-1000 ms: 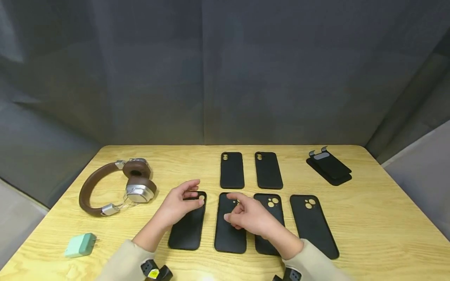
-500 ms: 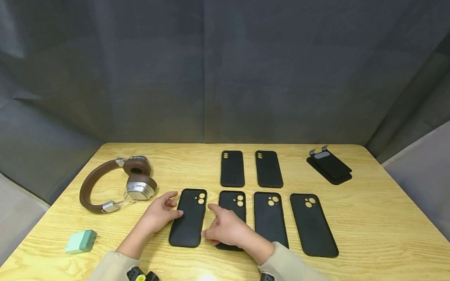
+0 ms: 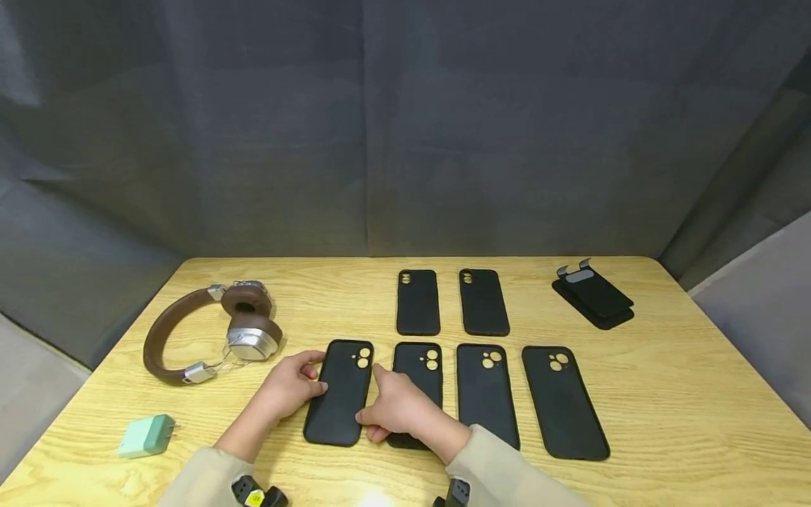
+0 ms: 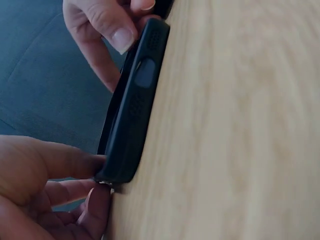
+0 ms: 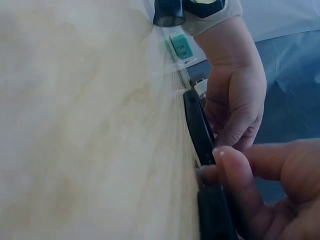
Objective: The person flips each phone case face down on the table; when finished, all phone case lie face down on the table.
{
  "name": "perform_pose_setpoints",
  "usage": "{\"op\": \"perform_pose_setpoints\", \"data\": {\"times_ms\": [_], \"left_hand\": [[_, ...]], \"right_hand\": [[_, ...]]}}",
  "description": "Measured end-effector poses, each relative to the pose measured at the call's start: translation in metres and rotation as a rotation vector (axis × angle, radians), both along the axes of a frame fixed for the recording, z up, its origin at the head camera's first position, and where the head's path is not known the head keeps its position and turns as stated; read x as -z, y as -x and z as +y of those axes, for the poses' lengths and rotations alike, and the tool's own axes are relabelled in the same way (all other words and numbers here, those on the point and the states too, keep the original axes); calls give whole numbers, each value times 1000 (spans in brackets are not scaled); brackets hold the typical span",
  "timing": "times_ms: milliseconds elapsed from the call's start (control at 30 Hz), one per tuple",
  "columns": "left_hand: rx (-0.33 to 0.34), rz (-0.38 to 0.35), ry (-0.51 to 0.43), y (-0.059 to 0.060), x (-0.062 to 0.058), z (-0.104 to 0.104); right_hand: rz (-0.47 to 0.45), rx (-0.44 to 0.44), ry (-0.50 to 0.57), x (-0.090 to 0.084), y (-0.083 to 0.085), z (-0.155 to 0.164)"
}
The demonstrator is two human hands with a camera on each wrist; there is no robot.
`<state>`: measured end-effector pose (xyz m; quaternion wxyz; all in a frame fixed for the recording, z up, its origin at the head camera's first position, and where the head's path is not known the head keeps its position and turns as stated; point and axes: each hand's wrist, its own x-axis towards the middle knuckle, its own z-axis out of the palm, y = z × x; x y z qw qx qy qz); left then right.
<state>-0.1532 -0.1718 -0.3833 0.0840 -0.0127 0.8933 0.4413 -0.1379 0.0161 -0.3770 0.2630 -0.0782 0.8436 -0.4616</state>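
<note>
Grey fabric panels enclose a light wooden desk (image 3: 665,394). Near the front edge, left of centre, lies a black phone case (image 3: 340,392) — the leftmost of a front row of four. It rests flat, long axis running from front edge toward back edge, with the camera cut-outs at the far end.

The left hand (image 3: 288,386) pinches the case's left long edge; the right hand (image 3: 395,410) presses fingers against its right long edge, so the case sits clamped between both hands. The right hand partly covers the second case (image 3: 418,370) of the row.

The head view gives the full layout but not the contact detail. The left wrist view shows the case edge-on (image 4: 131,115) — flat against the wood, the thumb (image 4: 65,160) on its near corner and the right hand's fingertips (image 4: 107,27) at the far end. The right wrist view shows the right thumb (image 5: 231,170) on the case rim (image 5: 199,127) and the left hand (image 5: 235,105) curled against the opposite side.

Brown headphones (image 3: 209,331) lie toward the left edge, and a mint-green charger (image 3: 146,435) sits near the front-left corner.
</note>
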Motion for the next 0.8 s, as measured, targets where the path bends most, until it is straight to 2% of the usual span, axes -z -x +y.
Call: {"op": "perform_pose_setpoints", "data": {"times_ms": [133, 267, 467, 600, 800], "left_hand": [[12, 22, -5, 0, 0, 0], [15, 24, -26, -1, 1, 0], [29, 30, -14, -2, -1, 2], [11, 43, 3, -1, -2, 4], [-16, 41, -61, -2, -9, 2]], "right_hand": [[8, -50, -71, -5, 0, -3], [19, -68, -99, -8, -1, -6], [20, -30, -59, -6, -1, -6], [7, -5, -33, -4, 0, -4], [-7, 29, 59, -7, 1, 1]]}}
